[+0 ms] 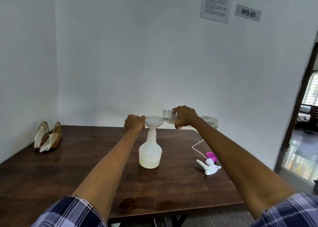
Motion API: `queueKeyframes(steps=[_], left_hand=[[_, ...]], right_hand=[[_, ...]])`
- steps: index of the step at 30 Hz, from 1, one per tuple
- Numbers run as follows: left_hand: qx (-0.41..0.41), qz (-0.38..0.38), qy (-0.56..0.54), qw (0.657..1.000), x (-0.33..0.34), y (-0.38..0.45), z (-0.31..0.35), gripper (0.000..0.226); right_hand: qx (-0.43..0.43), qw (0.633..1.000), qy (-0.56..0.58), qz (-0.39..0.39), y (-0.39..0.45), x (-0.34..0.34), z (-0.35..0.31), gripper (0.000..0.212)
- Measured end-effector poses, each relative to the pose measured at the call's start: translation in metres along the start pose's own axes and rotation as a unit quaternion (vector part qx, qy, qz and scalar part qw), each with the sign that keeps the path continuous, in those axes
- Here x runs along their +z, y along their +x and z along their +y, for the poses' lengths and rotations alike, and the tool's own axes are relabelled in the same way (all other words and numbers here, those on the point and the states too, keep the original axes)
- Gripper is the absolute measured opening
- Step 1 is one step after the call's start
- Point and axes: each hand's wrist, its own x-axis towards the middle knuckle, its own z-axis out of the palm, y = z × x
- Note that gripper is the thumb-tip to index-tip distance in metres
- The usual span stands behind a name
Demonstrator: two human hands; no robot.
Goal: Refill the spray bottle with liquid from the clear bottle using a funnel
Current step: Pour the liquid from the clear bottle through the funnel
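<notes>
Translucent spray bottle (150,153) is roughly one-quarter full. Left hand (134,124) fingers grip funnel (153,121); right hand (185,116) fingers grip tilted clear bottle (189,121). Pouring remains; sprayer head (209,166) unfitted.

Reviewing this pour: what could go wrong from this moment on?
1. The clear bottle, held nearly level by the right hand, has its mouth at the funnel rim; a small drift may spill liquid onto the table.
2. The funnel sits tall on the narrow neck of the spray bottle; only the left hand pinching its rim steadies it, so it might tip.
3. A fast pour might overflow the funnel.
</notes>
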Motion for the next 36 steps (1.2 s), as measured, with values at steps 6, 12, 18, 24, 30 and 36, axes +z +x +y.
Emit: queueKeyframes(steps=[6, 12, 18, 24, 30, 36], left_hand=[[0.000, 0.001, 0.003, 1.000, 0.0004, 0.0001, 0.0008, 0.036], [-0.001, 0.003, 0.001, 1.000, 0.0001, 0.0004, 0.0013, 0.036], [0.000, 0.002, -0.004, 1.000, -0.0003, 0.0003, 0.0011, 0.036], [0.000, -0.001, -0.011, 1.000, 0.0001, -0.0006, 0.0012, 0.036], [-0.001, 0.002, -0.003, 1.000, -0.0002, -0.0009, 0.0010, 0.035], [-0.002, 0.003, 0.003, 1.000, -0.0009, -0.0022, 0.0024, 0.036]], right_hand=[[-0.001, 1.000, -0.007, 0.003, -0.0015, -0.0002, 0.0003, 0.047], [0.003, 1.000, 0.002, -0.001, -0.0009, 0.0000, 0.0003, 0.046], [0.004, 1.000, 0.011, 0.001, -0.0010, 0.0002, 0.0005, 0.048], [0.006, 1.000, 0.012, -0.002, -0.0018, 0.0000, 0.0002, 0.050], [0.008, 1.000, 0.007, -0.005, -0.0009, 0.0002, -0.0008, 0.049], [0.006, 1.000, 0.007, -0.004, -0.0003, 0.0010, 0.0005, 0.051]])
